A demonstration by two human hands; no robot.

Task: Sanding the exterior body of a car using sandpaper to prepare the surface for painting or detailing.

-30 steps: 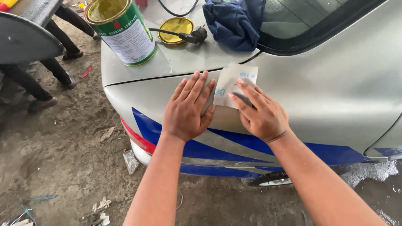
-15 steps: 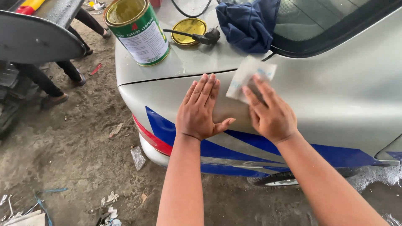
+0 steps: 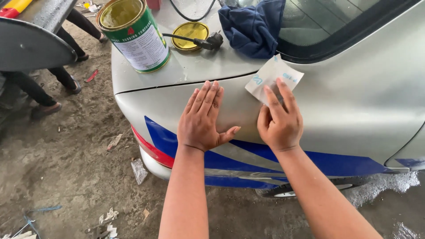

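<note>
A silver car body panel (image 3: 354, 102) with blue and red stripes fills the right and centre of the frame, its dark rear window at upper right and the dirt floor (image 3: 66, 177) of the workshop at lower left. Your left hand (image 3: 204, 119) lies flat and open on the panel at centre frame, fingers together and pointing up, grasping nothing. Your right hand (image 3: 280, 121), just to its right, presses a pale sheet of sandpaper (image 3: 274, 77) against the metal with extended fingers; the sheet sits just below the window edge, its upper corner free. Compared with a second ago, the paper and your right hand have slid up and to the right along the panel, while the left hand has stayed braced nearby, which reads as a rubbing stroke in progress across this patch of bodywork. On the flat deck above, a crumpled blue cloth (image 3: 254, 26) sits at top centre, an open green-labelled tin (image 3: 133, 35) at upper left, and its gold lid (image 3: 190, 35) between them, beside a black plug and cable (image 3: 208, 42). Another person's legs (image 3: 48, 88) stand at the left edge.
</note>
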